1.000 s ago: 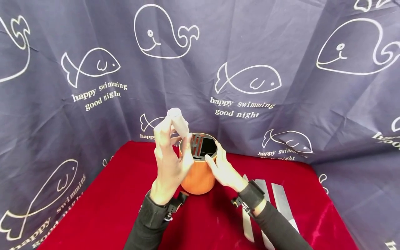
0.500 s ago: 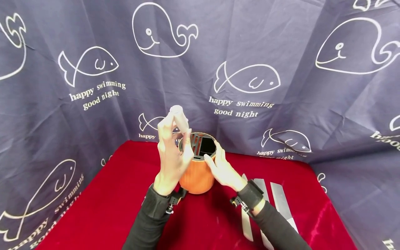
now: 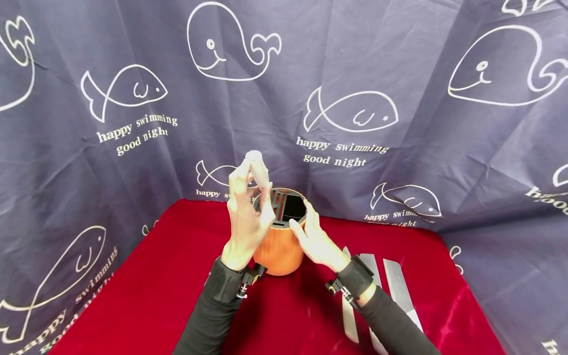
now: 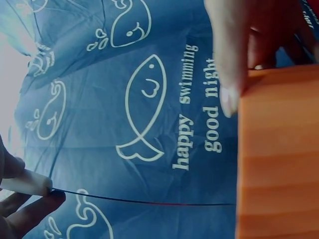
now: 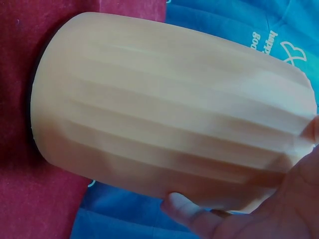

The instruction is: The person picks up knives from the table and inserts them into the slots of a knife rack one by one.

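A round orange knife block (image 3: 279, 254) stands upright on the red cloth, with narrow slots and a wide black opening in its grey top (image 3: 278, 207). My left hand (image 3: 248, 217) holds a knife by its white handle (image 3: 258, 170), above the left part of the block. In the left wrist view the knife's blade (image 4: 149, 202) shows edge-on as a thin dark line running from the handle to the block's rim; the block's wall hides anything past it. My right hand (image 3: 317, 239) grips the block's upper right side, thumb at the near rim and fingers round the far side.
To the right lie several more knives, among them a wide grey blade (image 3: 395, 278) with a white handle end (image 3: 414, 319) and a pale narrow piece (image 3: 349, 320). My right forearm passes over part of them. A grey-blue curtain (image 3: 275, 123) hangs close behind the red-covered table (image 3: 146, 296).
My left hand has moved slightly to the right with the knife; the handle rose a little, then came down slightly. The right hand stays on the block.
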The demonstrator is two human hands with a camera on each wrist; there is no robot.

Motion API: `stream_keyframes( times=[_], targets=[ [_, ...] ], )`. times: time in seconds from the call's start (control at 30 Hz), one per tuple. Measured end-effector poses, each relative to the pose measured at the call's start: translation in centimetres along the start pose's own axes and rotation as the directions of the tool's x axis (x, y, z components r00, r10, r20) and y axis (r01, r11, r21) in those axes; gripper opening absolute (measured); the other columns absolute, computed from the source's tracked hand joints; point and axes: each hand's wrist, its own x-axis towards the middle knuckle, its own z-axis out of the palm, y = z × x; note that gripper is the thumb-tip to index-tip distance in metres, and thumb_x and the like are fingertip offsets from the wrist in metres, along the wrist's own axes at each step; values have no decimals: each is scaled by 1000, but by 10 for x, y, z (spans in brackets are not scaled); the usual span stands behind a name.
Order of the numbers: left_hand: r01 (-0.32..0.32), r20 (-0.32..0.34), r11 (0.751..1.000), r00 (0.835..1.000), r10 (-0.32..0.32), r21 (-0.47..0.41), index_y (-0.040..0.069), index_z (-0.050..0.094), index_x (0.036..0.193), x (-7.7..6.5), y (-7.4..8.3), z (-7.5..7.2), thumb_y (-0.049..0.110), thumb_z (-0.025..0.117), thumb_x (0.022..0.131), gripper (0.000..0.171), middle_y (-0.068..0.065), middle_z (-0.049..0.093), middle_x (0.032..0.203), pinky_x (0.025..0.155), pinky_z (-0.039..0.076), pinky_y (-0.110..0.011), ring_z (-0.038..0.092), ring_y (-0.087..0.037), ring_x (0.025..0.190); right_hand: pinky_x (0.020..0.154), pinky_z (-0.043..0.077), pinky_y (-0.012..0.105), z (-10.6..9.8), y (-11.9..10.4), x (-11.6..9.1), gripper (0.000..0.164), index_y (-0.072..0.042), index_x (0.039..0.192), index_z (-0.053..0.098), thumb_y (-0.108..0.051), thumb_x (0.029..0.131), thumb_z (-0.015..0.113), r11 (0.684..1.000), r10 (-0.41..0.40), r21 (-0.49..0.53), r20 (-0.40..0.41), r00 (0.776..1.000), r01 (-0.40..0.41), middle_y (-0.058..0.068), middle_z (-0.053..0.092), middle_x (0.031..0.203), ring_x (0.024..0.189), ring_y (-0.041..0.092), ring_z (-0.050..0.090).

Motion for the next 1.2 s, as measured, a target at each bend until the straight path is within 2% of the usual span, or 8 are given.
stream_keyframes(
  times=[0.13, 0.33, 0.57, 0.73, 0.87, 0.97, 1.13, 1.2],
  targets=[
    [21, -1, 1000, 1000, -21, -3, -4, 35, 145, -5, -7, 2, -7, 63, 92, 60, -33, 53, 130, 74, 64, -43, 68, -40, 102, 116, 44, 51, 1, 1, 1, 78, -15, 163, 5, -48, 105, 45, 1000, -21, 12, -6, 1000, 22, 15, 18, 164, 144, 36, 43],
    [38, 0, 999, 999, -38, 3, -3, 36, 148, -10, -17, 5, -6, 62, 93, 61, -31, 54, 128, 75, 64, -45, 67, -40, 103, 115, 44, 52, 2, 2, 0, 78, -13, 163, 5, -48, 105, 45, 999, -31, 8, -11, 999, 31, 16, 17, 165, 141, 38, 47],
    [14, 27, 1000, 1000, -15, 14, 18, 35, 155, -14, -25, 6, -6, 59, 94, 70, -24, 53, 126, 74, 64, -43, 56, -35, 116, 110, 49, 47, 1, 1, 0, 80, -15, 163, 4, -51, 104, 45, 1000, -3, 9, 2, 1000, 3, 15, 19, 162, 107, 29, 65],
    [-23, 28, 999, 999, 22, 48, 31, 28, 160, -16, -31, 8, -9, 58, 93, 84, -27, 52, 123, 84, 60, -44, 53, -37, 115, 107, 51, 47, 0, -1, -2, 80, -14, 163, 4, -52, 105, 44, 1000, -1, 5, 4, 1000, 1, 16, 21, 162, 107, 27, 65],
    [-21, 46, 998, 999, 18, 67, 40, 21, 161, -19, -35, 9, -11, 59, 91, 94, -30, 50, 125, 81, 60, -44, 53, -39, 115, 99, 55, 45, 0, -2, -3, 81, -17, 163, 4, -53, 104, 44, 1000, 21, 11, 15, 1000, -21, 16, 24, 159, 95, 22, 66],
    [5, 64, 998, 998, -9, 64, 34, 27, 160, -21, -37, 10, -11, 60, 91, 89, -29, 49, 126, 70, 62, -40, 56, -38, 111, 101, 53, 45, 1, -1, -3, 80, -15, 163, 5, -52, 104, 44, 1000, 10, 10, 6, 1000, -10, 17, 24, 160, 98, 22, 66],
    [47, 104, 997, 993, -53, 63, 16, 35, 152, -22, -39, 10, -11, 61, 90, 72, -28, 50, 129, 65, 63, -39, 62, -37, 107, 105, 51, 45, 1, 0, -1, 80, -13, 162, 5, -52, 105, 44, 1000, -4, 7, -1, 1000, 4, 17, 22, 160, 100, 21, 65],
    [64, 121, 996, 990, -71, 62, 13, 35, 150, -23, -41, 10, -11, 61, 90, 69, -27, 50, 132, 66, 63, -40, 62, -37, 110, 104, 52, 45, 0, 0, -1, 80, -13, 162, 5, -52, 105, 44, 1000, -1, 9, 0, 1000, 1, 17, 22, 160, 97, 20, 65]
  ],
)
